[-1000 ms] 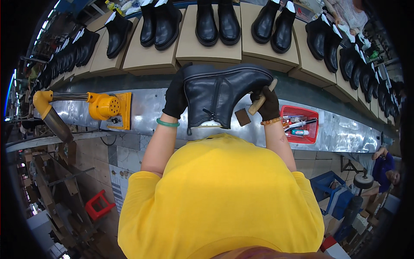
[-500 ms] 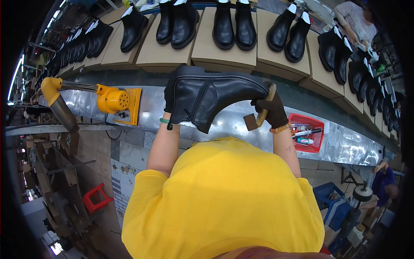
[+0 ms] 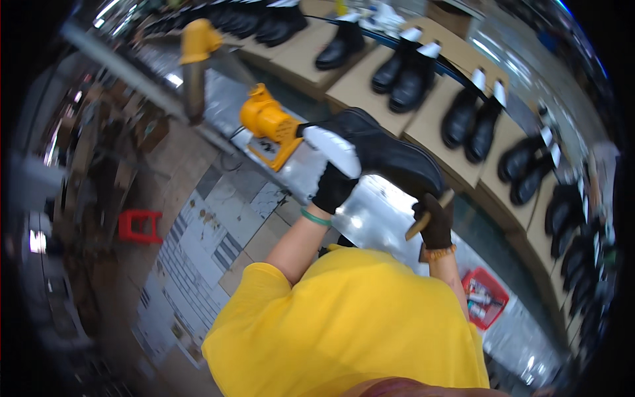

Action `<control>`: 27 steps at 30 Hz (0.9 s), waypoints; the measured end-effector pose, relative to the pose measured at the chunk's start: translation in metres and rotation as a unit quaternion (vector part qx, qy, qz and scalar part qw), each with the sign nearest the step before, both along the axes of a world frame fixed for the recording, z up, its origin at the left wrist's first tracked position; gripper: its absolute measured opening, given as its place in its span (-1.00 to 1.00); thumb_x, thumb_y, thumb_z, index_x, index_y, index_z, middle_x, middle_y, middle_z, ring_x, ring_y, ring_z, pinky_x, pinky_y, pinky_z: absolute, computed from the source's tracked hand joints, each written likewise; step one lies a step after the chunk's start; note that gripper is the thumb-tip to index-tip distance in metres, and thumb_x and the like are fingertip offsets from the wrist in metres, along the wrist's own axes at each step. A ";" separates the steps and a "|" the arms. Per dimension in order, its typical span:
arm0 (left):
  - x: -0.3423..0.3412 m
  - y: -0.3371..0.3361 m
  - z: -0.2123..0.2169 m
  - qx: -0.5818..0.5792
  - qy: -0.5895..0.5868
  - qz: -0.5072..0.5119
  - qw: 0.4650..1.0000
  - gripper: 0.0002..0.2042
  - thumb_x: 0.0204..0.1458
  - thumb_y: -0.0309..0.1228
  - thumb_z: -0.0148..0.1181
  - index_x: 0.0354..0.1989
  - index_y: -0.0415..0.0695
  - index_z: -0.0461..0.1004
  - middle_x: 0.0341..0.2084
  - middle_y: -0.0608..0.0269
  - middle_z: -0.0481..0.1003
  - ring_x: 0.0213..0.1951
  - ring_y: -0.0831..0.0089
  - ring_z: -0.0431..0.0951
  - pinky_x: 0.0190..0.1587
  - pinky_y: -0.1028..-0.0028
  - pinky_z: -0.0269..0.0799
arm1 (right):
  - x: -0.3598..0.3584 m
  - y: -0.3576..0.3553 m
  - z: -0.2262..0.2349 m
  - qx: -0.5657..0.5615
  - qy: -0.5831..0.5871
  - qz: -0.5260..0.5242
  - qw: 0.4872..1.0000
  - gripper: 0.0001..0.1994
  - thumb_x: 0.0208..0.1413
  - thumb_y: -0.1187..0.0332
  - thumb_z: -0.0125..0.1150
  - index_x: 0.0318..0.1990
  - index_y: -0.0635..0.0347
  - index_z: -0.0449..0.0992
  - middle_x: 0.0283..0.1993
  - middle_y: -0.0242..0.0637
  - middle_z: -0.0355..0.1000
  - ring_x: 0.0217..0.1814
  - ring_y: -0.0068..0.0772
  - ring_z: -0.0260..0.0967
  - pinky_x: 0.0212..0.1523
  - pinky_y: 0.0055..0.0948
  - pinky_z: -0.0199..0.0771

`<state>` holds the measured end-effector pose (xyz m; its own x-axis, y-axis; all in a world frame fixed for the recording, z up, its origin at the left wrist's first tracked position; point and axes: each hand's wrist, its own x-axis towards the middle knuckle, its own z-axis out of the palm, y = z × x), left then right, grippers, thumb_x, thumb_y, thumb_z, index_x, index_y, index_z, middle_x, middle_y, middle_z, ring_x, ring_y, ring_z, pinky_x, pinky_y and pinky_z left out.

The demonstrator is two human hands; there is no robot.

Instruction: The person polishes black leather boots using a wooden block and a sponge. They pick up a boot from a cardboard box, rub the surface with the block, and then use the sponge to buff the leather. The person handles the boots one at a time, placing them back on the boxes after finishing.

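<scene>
A black ankle boot (image 3: pixel 400 162) is raised over the metal bench, its dark sole partly turned into view and its toe pointing right. White lining or stuffing (image 3: pixel 334 151) shows at its opening. My left hand (image 3: pixel 335 188), in a black glove, is closed on the boot's shaft by that white part; some fingers are hidden. My right hand (image 3: pixel 436 226), in a dark brown glove, grips a wooden-handled brush (image 3: pixel 417 227) just below the boot's toe. The brush's head is mostly hidden and blurred.
A yellow machine (image 3: pixel 272 126) with a jointed arm stands on the metal bench (image 3: pixel 380 221), left of the boot. A red basket (image 3: pixel 486 298) of small tools and tubes sits at right. Cardboard boxes (image 3: pixel 430 139) bearing black boots line the far side. A red stool (image 3: pixel 140 226) stands on the floor.
My view has swung left and tilted. The boot has rolled from its zipped side so the sole and white opening show. The brush has been turned in my right hand.
</scene>
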<state>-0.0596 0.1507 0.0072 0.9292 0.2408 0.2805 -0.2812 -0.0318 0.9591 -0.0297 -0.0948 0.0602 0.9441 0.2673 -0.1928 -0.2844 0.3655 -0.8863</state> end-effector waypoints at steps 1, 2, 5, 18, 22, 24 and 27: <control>-0.003 -0.005 -0.001 0.010 -0.006 0.019 1.000 -0.58 0.18 -0.47 -0.05 0.23 -0.20 0.15 0.18 0.14 0.24 0.16 0.34 0.29 0.22 0.32 0.22 | 0.002 0.004 -0.001 0.031 -0.004 -0.005 1.000 -0.50 -0.10 0.42 0.23 0.05 0.26 0.24 -0.32 -0.18 0.39 -0.55 -0.34 0.43 -0.62 -0.48 0.43; -0.009 -0.012 0.001 -0.005 0.011 0.031 0.999 -0.59 0.15 -0.49 -0.01 0.19 -0.21 0.20 0.13 0.17 0.28 0.14 0.37 0.30 0.20 0.35 0.24 | 0.006 0.005 -0.009 0.023 0.008 -0.006 1.000 -0.54 -0.10 0.44 0.22 0.00 0.25 0.25 -0.38 -0.19 0.39 -0.57 -0.34 0.42 -0.62 -0.47 0.42; -0.036 -0.030 0.015 -0.090 0.089 0.058 0.990 -0.63 0.09 -0.52 0.09 0.10 -0.23 0.30 0.01 0.23 0.38 0.08 0.44 0.34 0.14 0.41 0.29 | 0.004 0.010 -0.008 -0.040 -0.013 0.049 0.998 -0.62 -0.08 0.46 0.21 -0.09 0.24 0.26 -0.45 -0.21 0.38 -0.58 -0.37 0.40 -0.59 -0.45 0.43; -0.062 0.011 0.017 -0.569 -0.126 0.177 0.793 -0.48 0.04 -0.02 0.06 0.07 -0.12 0.35 -0.02 0.14 0.44 0.03 0.22 0.43 0.15 0.18 0.29 | -0.024 0.102 0.013 -0.191 -0.222 0.270 0.917 -0.54 -0.13 0.50 0.35 -0.05 0.25 0.29 -0.41 -0.27 0.41 -0.51 -0.53 0.39 -0.55 -0.56 0.42; -0.084 0.049 -0.002 -0.563 -0.150 0.229 0.780 -0.53 -0.01 -0.08 0.08 0.01 -0.13 0.39 -0.10 0.15 0.49 -0.05 0.19 0.49 0.09 0.17 0.36 | -0.017 0.100 0.015 -0.141 -0.138 0.351 0.916 -0.65 0.06 0.46 0.18 0.02 0.27 0.33 -0.21 -0.19 0.45 -0.52 -0.53 0.40 -0.54 -0.56 0.43; -0.098 0.072 -0.008 -0.542 -0.146 0.264 0.784 -0.51 -0.02 -0.09 0.08 0.03 -0.15 0.38 -0.08 0.12 0.47 -0.02 0.17 0.46 0.12 0.16 0.34 | -0.004 0.087 0.007 -0.127 -0.086 0.324 0.934 -0.67 0.13 0.42 0.10 0.04 0.28 0.31 -0.16 -0.15 0.45 -0.54 -0.51 0.40 -0.54 -0.55 0.43; -0.113 0.114 -0.020 -0.520 -0.158 0.321 0.775 -0.46 -0.07 -0.17 0.15 0.10 -0.15 0.31 0.03 0.09 0.39 0.08 0.13 0.37 0.18 0.16 0.26 | 0.010 0.060 -0.008 -0.091 -0.053 0.260 0.960 -0.55 0.24 0.13 -0.09 0.16 0.26 0.20 -0.14 -0.10 0.42 -0.49 -0.41 0.40 -0.47 -0.42 0.49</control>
<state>-0.1726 0.2649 -0.0124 0.4487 0.8740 -0.1866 -0.7540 0.4823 0.4459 -0.0194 -0.0347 0.0524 0.7085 0.6790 -0.1922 -0.2918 0.0339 -0.9559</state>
